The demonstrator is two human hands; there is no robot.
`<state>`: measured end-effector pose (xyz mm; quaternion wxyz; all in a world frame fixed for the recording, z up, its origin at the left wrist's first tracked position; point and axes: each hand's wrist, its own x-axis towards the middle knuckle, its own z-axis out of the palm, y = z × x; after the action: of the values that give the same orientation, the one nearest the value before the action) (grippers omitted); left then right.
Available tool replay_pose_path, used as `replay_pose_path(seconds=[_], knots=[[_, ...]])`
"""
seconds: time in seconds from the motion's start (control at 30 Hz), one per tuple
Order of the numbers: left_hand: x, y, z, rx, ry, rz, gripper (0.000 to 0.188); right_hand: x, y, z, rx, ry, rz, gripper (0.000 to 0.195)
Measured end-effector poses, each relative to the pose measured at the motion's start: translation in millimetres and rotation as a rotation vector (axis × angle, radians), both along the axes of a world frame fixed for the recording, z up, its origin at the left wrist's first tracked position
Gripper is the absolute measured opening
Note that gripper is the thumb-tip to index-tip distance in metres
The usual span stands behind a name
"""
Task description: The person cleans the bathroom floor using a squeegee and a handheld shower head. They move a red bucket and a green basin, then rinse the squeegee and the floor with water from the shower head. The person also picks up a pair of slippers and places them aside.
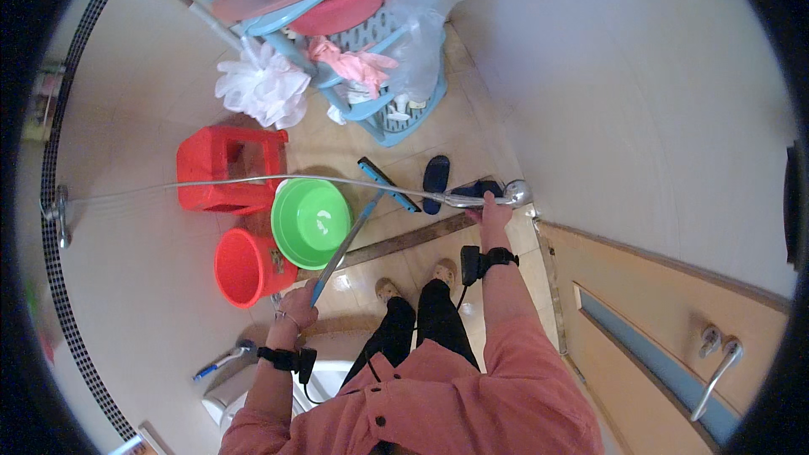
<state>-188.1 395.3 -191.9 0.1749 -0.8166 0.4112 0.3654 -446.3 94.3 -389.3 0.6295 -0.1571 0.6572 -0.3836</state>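
Observation:
My left hand is closed round the handle of a floor squeegee. The squeegee's blue and black blade lies on the tiles beside a dark slipper. In my right hand is a chrome shower head, held out over a second dark slipper. Its hose stretches left across the view to a mixer tap on the wall. Under the hose, left of the squeegee, sits a green basin.
A red stool and a red bucket stand by the left wall. Ahead is a light blue plastic rack holding basins, pink gloves and plastic bags. At right is a wooden door; a raised sill crosses the floor.

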Motion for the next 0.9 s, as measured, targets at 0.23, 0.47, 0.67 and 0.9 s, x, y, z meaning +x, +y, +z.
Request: replay_pose_path(seconds=[0.23,0.47,0.67,0.9], knots=[[-2.8,13.0,-6.0,-0.091,0.024,0.03,0.055,21.6,32.7,-4.3,0.222,-0.071,0.207,0.037],[-6.3,13.6,3.1,-0.064,0.047,0.122,0.049,73.2,65.2,1.0,0.24,-0.159,0.533,0.034],[-3.3,34.3,10.7,-0.127,0.038,0.192,0.044,132.9,85.3,51.8,0.17,-0.178,0.686,0.03],[12.7,50.3,32.3,-0.142,-0.006,0.315,0.04,186.8,97.7,71.8,0.092,-0.132,0.802,0.025]])
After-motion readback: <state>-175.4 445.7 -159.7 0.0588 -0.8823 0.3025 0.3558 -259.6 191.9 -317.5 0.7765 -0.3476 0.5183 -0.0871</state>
